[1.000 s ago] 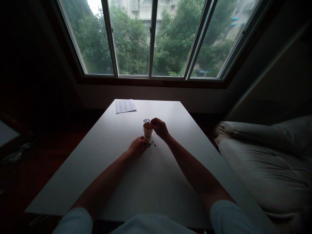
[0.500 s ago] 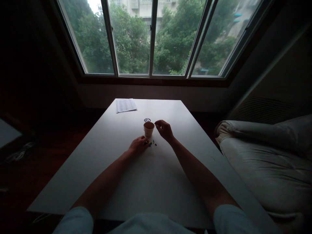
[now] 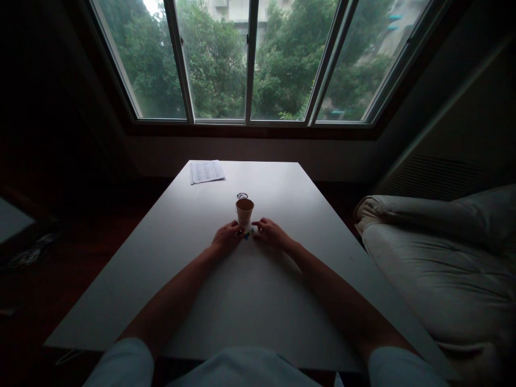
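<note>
Lowered since half a second ago, the right hand (image 3: 271, 232) has been brought from beside the cup's rim down onto the table (image 3: 250, 306), while the left hand (image 3: 228, 236) has been kept where it was. Two hands are seen, one paper cup (image 3: 244, 210), one small dark ring (image 3: 242, 195) and one printed sheet (image 3: 207, 171). A small cluster of coloured pieces (image 3: 247, 234) is laid between the two hands, just in front of the cup; the pieces are too small to be counted. The left fingers are curled, with the tips set at the pieces; the right forefinger and thumb are stretched towards them. Whether a piece is pinched by either hand cannot be told. The cup is stood upright just behind the pieces, the ring just behind the cup, the sheet well apart at the far left corner. Bare tabletop is left on every side of the hands; pale bedding (image 3: 435, 252) is heaped near the right edge
</note>
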